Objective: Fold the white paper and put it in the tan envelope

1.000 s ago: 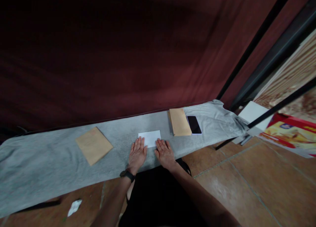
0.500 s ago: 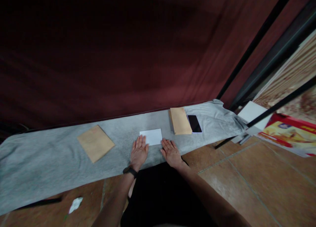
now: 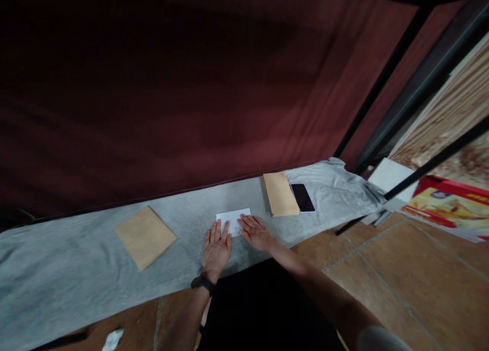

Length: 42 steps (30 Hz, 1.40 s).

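A white sheet of paper (image 3: 232,217), folded or cut to a small rectangle, lies flat on the grey cloth. My left hand (image 3: 217,248) rests on its left edge with the fingers stretched out; a dark watch is on that wrist. Across the right part of the paper lies my right hand (image 3: 256,233), flat, its fingers pointing left. The lower part of the paper is partly covered by both hands. To the left is a brown paper envelope (image 3: 145,237). Another brown envelope or stack (image 3: 281,194) lies to the right, beside a dark-screened phone (image 3: 303,197).
The grey cloth (image 3: 76,269) covers a long narrow table against a dark red wall (image 3: 214,111). At the right stand black metal bars (image 3: 382,81) and a red and yellow box (image 3: 451,206). A crumpled white scrap (image 3: 113,339) lies on the tiled floor.
My right hand has slid left from the paper's right edge onto its surface. My left hand stays at the left edge. The view has shifted slightly.
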### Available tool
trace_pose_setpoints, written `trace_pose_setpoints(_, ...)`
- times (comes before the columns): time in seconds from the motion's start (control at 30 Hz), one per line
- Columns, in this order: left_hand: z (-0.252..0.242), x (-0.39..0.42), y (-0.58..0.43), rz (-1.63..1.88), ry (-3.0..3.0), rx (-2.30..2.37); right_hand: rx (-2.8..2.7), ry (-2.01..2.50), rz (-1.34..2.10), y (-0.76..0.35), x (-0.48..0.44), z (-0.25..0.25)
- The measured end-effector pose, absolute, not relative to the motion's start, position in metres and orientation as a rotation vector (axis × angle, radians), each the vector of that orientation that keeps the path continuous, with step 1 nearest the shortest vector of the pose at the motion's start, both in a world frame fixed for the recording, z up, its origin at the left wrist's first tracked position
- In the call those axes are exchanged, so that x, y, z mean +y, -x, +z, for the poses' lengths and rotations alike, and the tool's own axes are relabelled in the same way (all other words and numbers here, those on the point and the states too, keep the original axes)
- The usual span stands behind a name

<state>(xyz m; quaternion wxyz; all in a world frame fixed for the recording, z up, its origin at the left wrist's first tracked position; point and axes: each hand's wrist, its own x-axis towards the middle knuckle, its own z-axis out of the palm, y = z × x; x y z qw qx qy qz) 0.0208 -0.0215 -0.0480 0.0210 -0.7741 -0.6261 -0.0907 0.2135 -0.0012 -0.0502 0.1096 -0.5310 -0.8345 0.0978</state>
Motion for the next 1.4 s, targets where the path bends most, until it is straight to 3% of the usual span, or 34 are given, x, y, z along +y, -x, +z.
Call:
trace_pose_setpoints(0.23, -0.054, -0.020, -0.018, -0.405, 2.413, -1.915, -2.371, 1.632, 0.137, -0.218, 0.048, -0.048)
trace_pose_setpoints(0.57, -0.052, -0.022, -0.018, -0.511, 2.417, -1.917, -2.407, 1.690, 0.247, -0.210, 0.078, -0.019)
trace_pose_setpoints(0.9, -0.038, -0.033, -0.008, -1.268, 2.223, -2.085, -2.335, 1.588, 0.234, -0.215, 0.083, 0.034)
trace_pose_setpoints(1.03, -0.036, -0.032, -0.006, -1.418, 2.099, -2.131, -2.347, 1.386, 0.181, -0.223, 0.047, 0.023)
trace_pose_setpoints(1.2, -0.042, -0.028, 0.000, -1.358, 2.134, -2.126, -2.389, 1.338, 0.090, -0.225, -0.006, -0.032)
trace_pose_setpoints(1.4, -0.044, -0.020, -0.023, -0.846, 2.389, -1.939, -2.273, 1.356, 0.162, -0.220, -0.028, -0.051)
